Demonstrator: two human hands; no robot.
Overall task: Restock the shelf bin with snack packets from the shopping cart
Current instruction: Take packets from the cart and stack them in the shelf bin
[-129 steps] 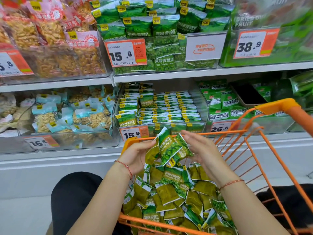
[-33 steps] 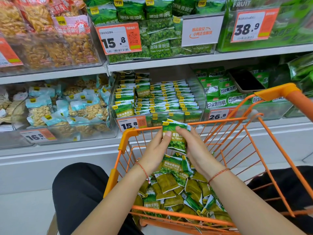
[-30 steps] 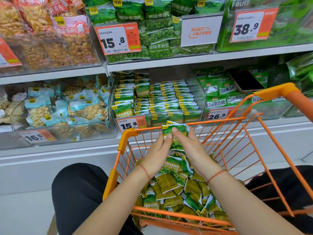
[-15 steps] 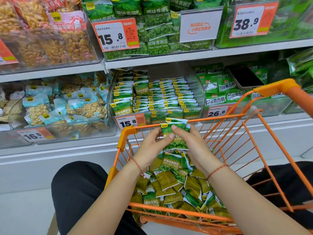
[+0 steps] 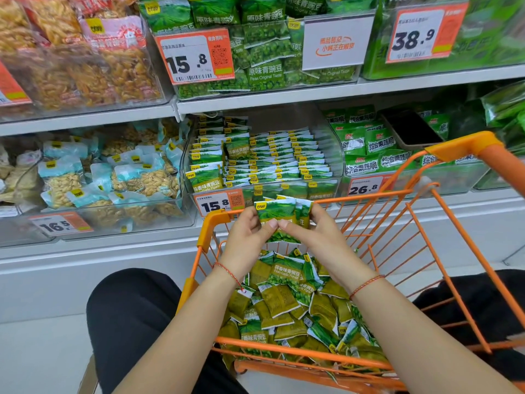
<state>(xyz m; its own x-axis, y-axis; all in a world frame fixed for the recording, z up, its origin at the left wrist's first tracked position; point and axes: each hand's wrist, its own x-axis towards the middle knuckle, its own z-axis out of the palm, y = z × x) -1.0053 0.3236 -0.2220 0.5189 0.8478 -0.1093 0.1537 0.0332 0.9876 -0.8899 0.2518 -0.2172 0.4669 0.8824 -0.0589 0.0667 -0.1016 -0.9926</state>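
Left hand (image 5: 246,234) and right hand (image 5: 318,233) pinch a stack of snack packets (image 5: 282,216) above the shopping cart (image 5: 466,146), facing the shelf bin (image 5: 332,155) on white shelving (image 5: 255,99).

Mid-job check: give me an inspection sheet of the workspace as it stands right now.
Surface: white shelf ledge under the bins.
Job's things: garlic pea packets held in a small stack above the cart; loose packets piled in it; shelf bin holds tidy rows, space at back.
Clutter: dark phone lying on the neighbouring bin's packets.
Grippers: left hand and right hand both pinch the stack.
Cables: nothing seen.
Surroundings: nut bins left, price tags.
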